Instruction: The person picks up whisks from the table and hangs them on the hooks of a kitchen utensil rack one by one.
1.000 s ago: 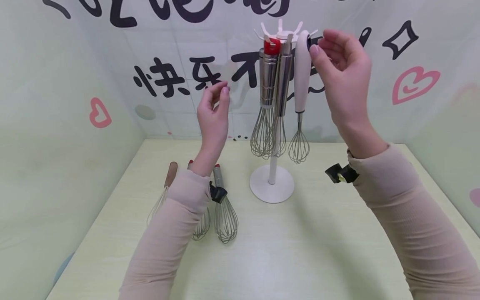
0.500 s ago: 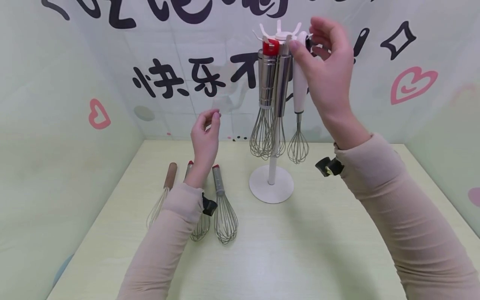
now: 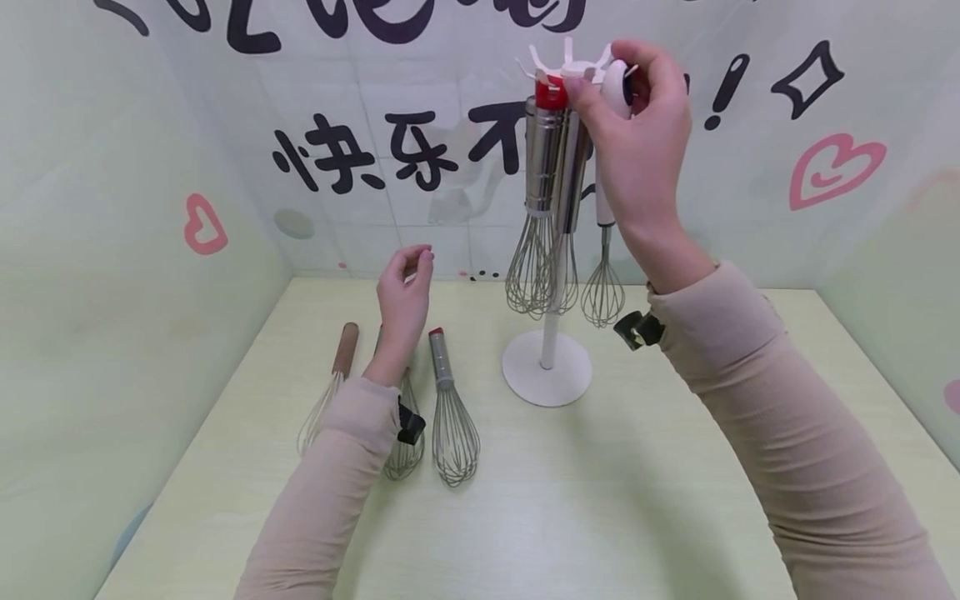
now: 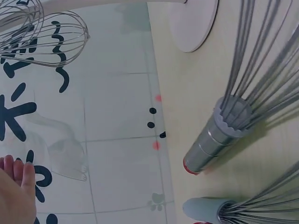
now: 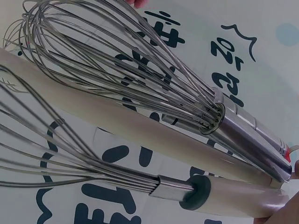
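High at the white hanging rack (image 3: 547,392), my right hand (image 3: 648,150) curls round the top of a white-handled whisk (image 3: 605,204). Its thumb reaches across the front to the hanging end of a steel whisk (image 3: 574,167). Beside that hangs another steel whisk (image 3: 542,158) with a red top. The right wrist view shows the white-handled whisk (image 5: 243,196) with fingers at its hanging end, cut off by the frame edge. My left hand (image 3: 402,296) hovers above the table, loosely curled and holding nothing; in the left wrist view its fingers are partly cut off.
Several whisks lie on the pale table (image 3: 637,500) at left: one with a wooden handle (image 3: 345,350), another whisk (image 3: 406,454) partly behind my left arm, and a steel-handled whisk (image 3: 453,433) nearest the rack. A printed cloth (image 3: 330,242) forms the back wall.
My right hand has moved left, its fingers coming round the white-handled whisk's top and its thumb reaching the steel whisk. My left hand has sunk lower. The hanging whisks keep their places.
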`<act>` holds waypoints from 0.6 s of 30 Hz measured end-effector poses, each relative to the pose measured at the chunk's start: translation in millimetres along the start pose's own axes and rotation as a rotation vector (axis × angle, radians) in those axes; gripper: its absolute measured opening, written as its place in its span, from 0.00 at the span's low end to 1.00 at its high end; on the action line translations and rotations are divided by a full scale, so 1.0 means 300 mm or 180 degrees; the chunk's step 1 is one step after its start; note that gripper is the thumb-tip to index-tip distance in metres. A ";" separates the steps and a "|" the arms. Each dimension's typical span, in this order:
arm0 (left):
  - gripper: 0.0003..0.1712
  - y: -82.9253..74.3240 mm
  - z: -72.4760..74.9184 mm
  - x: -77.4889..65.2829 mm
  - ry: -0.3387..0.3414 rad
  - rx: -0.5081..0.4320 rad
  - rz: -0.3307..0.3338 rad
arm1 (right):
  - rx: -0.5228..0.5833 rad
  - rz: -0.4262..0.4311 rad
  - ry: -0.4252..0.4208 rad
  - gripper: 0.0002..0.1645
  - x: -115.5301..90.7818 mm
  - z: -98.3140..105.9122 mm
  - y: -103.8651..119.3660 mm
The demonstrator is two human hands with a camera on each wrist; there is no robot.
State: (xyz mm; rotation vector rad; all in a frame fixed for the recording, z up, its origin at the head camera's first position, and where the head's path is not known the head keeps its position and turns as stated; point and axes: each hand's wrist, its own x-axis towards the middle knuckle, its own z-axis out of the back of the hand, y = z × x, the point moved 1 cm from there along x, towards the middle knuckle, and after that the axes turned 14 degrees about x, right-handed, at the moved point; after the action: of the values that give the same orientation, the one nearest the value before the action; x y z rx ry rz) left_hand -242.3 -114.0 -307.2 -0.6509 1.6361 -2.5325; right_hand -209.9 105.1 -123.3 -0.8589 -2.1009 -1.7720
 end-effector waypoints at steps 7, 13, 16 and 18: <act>0.20 0.055 0.004 -0.020 0.0278 0.0205 0.0242 | 0.0128 0.0034 -0.0145 0.28 0.000 -0.006 -0.005; 0.20 0.085 0.003 -0.035 0.0454 0.0396 0.0307 | 0.0206 0.0019 -0.0223 0.29 0.006 -0.004 -0.023; 0.21 0.093 0.000 -0.040 0.0569 0.0571 0.0378 | 0.0224 0.0004 -0.0250 0.29 0.005 -0.005 -0.027; 0.22 0.097 -0.005 -0.043 0.0689 0.0707 0.0465 | 0.0234 -0.0002 -0.0280 0.29 0.003 -0.006 -0.027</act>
State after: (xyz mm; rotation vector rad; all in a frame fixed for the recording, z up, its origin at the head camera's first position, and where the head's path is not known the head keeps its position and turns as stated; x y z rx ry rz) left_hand -236.1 -122.0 -337.6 -0.2363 1.3675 -2.6976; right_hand -215.7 102.9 -128.9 -0.9319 -2.2064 -1.6745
